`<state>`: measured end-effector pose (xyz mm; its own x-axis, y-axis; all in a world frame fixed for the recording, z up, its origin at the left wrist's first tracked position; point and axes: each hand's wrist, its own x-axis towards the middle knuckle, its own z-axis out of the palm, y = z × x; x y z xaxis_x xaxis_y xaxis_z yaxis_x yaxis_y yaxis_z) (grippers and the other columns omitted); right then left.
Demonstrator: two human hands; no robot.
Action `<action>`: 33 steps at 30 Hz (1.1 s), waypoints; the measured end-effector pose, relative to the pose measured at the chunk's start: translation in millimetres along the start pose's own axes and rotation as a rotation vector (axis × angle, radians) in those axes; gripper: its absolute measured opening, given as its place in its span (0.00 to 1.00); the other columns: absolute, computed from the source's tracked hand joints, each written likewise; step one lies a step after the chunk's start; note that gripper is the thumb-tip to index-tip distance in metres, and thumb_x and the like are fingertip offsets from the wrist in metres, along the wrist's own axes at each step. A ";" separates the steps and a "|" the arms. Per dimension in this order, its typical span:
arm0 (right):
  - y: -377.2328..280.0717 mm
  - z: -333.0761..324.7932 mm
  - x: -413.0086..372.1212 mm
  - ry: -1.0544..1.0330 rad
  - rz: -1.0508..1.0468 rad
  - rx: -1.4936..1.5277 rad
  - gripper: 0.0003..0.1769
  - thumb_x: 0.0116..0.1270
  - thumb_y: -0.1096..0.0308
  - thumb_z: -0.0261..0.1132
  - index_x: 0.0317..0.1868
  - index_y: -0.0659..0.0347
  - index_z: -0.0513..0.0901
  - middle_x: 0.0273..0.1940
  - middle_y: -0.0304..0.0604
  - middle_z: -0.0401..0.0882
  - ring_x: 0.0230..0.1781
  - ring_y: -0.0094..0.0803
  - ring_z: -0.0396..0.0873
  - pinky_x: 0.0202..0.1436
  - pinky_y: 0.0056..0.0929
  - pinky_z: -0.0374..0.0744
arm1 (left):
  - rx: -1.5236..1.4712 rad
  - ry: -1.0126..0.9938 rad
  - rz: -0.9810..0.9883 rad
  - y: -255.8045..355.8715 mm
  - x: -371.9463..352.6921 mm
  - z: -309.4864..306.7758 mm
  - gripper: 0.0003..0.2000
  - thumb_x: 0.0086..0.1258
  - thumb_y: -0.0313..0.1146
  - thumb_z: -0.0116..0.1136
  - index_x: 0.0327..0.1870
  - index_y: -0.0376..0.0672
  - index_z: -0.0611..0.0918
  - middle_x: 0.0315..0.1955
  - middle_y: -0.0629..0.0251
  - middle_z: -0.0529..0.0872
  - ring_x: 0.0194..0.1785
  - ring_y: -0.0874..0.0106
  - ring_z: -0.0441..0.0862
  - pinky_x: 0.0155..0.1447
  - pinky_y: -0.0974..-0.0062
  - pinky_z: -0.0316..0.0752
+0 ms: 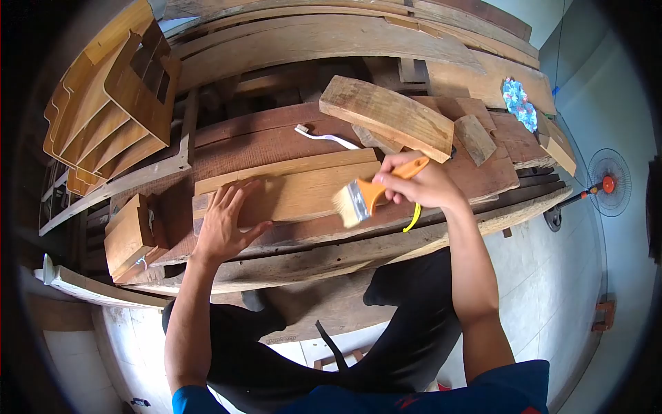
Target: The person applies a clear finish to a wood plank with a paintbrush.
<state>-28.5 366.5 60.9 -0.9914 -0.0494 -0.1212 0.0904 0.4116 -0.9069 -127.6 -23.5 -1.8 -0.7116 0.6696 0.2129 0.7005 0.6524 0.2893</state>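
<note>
Left hand [225, 224], fingers spread, rests on a wooden board [293, 190] lying on reddish-brown planks [241, 136]; right-hand [417, 181] fingers grip an orange-handled paintbrush [372, 194], bristles [349, 207] pale, no wet coating visible, progress unclear.

From where I stand, the person wears a deep blue shirt [331, 401] at six o'clock in the head view, with a small red marking [407, 401] near five. The left sleeve [198, 401] at seven o'clock and the right sleeve [514, 381] between four and five are short, so both forearms show bare. A bit of red sits at the picture's edge below the right sleeve. The left hand [225, 222] and right hand [422, 181] are bare too. The trousers [417, 314] are plain black.
</note>
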 end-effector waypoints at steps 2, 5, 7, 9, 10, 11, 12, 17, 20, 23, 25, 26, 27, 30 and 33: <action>3.8 1.5 6.9 0.142 -0.069 0.080 0.09 0.78 0.60 0.70 0.44 0.56 0.88 0.31 0.34 0.87 0.26 0.14 0.82 0.23 0.15 0.71 | 0.012 0.004 0.005 -0.4 -1.4 1.5 0.41 0.67 0.60 0.73 0.78 0.50 0.72 0.69 0.51 0.78 0.73 0.49 0.73 0.80 0.49 0.68; -0.2 5.6 4.2 -0.028 0.038 0.049 0.10 0.78 0.59 0.70 0.45 0.57 0.88 0.32 0.35 0.88 0.27 0.15 0.83 0.22 0.16 0.73 | 0.022 0.011 -0.003 -0.3 -1.6 1.4 0.42 0.67 0.60 0.72 0.78 0.50 0.71 0.69 0.51 0.78 0.73 0.50 0.73 0.80 0.49 0.68; 10.9 15.7 9.8 -0.160 -0.004 0.078 0.09 0.78 0.62 0.70 0.46 0.59 0.88 0.33 0.38 0.89 0.26 0.17 0.83 0.20 0.16 0.73 | 0.032 0.004 -0.018 -0.3 -1.0 2.7 0.43 0.67 0.60 0.72 0.79 0.50 0.70 0.69 0.51 0.78 0.73 0.50 0.73 0.80 0.49 0.68; 16.2 24.3 16.5 0.011 -0.047 0.200 0.09 0.78 0.62 0.70 0.47 0.60 0.88 0.34 0.39 0.89 0.25 0.18 0.83 0.20 0.16 0.74 | 0.026 -0.014 -0.035 1.3 -1.0 1.1 0.44 0.67 0.61 0.72 0.80 0.50 0.69 0.69 0.51 0.78 0.73 0.51 0.73 0.81 0.49 0.68; 19.6 31.4 20.6 0.015 -0.095 0.188 0.10 0.79 0.62 0.69 0.47 0.60 0.87 0.34 0.40 0.89 0.25 0.18 0.83 0.20 0.17 0.74 | 0.023 -0.021 -0.045 2.2 -0.7 0.6 0.45 0.66 0.61 0.72 0.80 0.50 0.68 0.69 0.51 0.78 0.73 0.51 0.74 0.81 0.49 0.68; 18.8 40.8 24.1 0.019 -0.146 0.176 0.10 0.79 0.62 0.69 0.47 0.60 0.87 0.34 0.40 0.89 0.25 0.18 0.83 0.20 0.17 0.75 | 0.021 -0.013 -0.035 1.8 -0.6 1.2 0.45 0.66 0.62 0.72 0.80 0.50 0.68 0.69 0.52 0.78 0.73 0.51 0.73 0.81 0.49 0.67; 16.5 47.8 24.9 0.025 -0.197 0.165 0.10 0.80 0.62 0.68 0.47 0.60 0.87 0.34 0.40 0.89 0.25 0.18 0.83 0.21 0.17 0.75 | 0.021 -0.007 -0.024 0.5 -0.9 1.8 0.45 0.66 0.62 0.72 0.80 0.50 0.68 0.69 0.52 0.78 0.73 0.51 0.73 0.81 0.49 0.67; 11.9 40.8 19.8 -0.102 -0.114 0.160 0.06 0.80 0.67 0.67 0.48 0.61 0.84 0.36 0.43 0.89 0.28 0.20 0.84 0.22 0.17 0.76 | 0.021 -0.026 -0.036 2.3 -0.6 -0.4 0.45 0.67 0.61 0.72 0.80 0.49 0.68 0.69 0.51 0.78 0.73 0.50 0.73 0.81 0.50 0.67; 17.8 46.4 23.1 -0.016 -0.152 0.185 0.07 0.79 0.66 0.67 0.47 0.61 0.84 0.34 0.42 0.89 0.29 0.20 0.85 0.22 0.17 0.76 | 0.011 -0.002 -0.021 2.4 -1.0 -0.1 0.44 0.67 0.60 0.72 0.80 0.49 0.68 0.69 0.51 0.78 0.73 0.50 0.73 0.81 0.50 0.67; 12.8 43.3 17.5 -0.106 -0.124 0.177 0.08 0.80 0.65 0.66 0.45 0.61 0.84 0.32 0.40 0.88 0.27 0.19 0.84 0.22 0.17 0.75 | -0.003 -0.006 -0.014 4.0 -1.5 -1.3 0.44 0.66 0.57 0.74 0.80 0.49 0.69 0.69 0.51 0.78 0.73 0.49 0.73 0.80 0.50 0.68; 9.9 30.3 15.5 -0.127 -0.085 0.149 0.08 0.80 0.65 0.66 0.44 0.61 0.84 0.31 0.40 0.88 0.26 0.19 0.83 0.22 0.16 0.74 | -0.006 -0.010 -0.031 4.1 0.0 -1.9 0.44 0.64 0.54 0.77 0.79 0.48 0.70 0.68 0.50 0.78 0.72 0.49 0.74 0.79 0.49 0.70; 9.4 26.7 15.3 0.016 -0.065 0.120 0.09 0.80 0.64 0.66 0.43 0.60 0.84 0.29 0.39 0.88 0.25 0.17 0.82 0.22 0.15 0.73 | 0.001 -0.005 -0.023 3.8 -0.5 -1.7 0.44 0.64 0.54 0.77 0.80 0.48 0.70 0.68 0.50 0.78 0.72 0.49 0.74 0.79 0.50 0.70; 13.9 23.4 16.9 0.103 -0.066 0.136 0.09 0.81 0.62 0.66 0.42 0.58 0.84 0.30 0.35 0.88 0.27 0.17 0.84 0.24 0.16 0.75 | 0.008 0.001 -0.015 3.1 -1.1 -1.4 0.44 0.64 0.53 0.77 0.80 0.48 0.69 0.68 0.50 0.78 0.72 0.49 0.74 0.79 0.50 0.70; 10.0 27.6 17.3 0.017 -0.116 0.095 0.08 0.81 0.63 0.66 0.42 0.58 0.83 0.30 0.36 0.87 0.28 0.17 0.84 0.25 0.16 0.76 | 0.009 0.004 -0.002 2.0 0.7 -1.2 0.44 0.64 0.53 0.77 0.80 0.48 0.69 0.68 0.50 0.78 0.72 0.49 0.74 0.79 0.50 0.70; 8.2 19.2 13.0 -0.092 -0.041 0.082 0.10 0.80 0.64 0.66 0.40 0.61 0.83 0.30 0.39 0.88 0.28 0.18 0.84 0.27 0.19 0.78 | 0.004 -0.016 -0.015 2.4 0.2 -1.5 0.44 0.66 0.56 0.75 0.80 0.49 0.69 0.68 0.51 0.79 0.72 0.50 0.74 0.80 0.51 0.68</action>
<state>-38.8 351.7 44.2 -0.9820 -0.1494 -0.1159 0.0606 0.3323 -0.9412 -126.1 -22.3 0.4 -0.7209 0.6653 0.1940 0.6901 0.6636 0.2888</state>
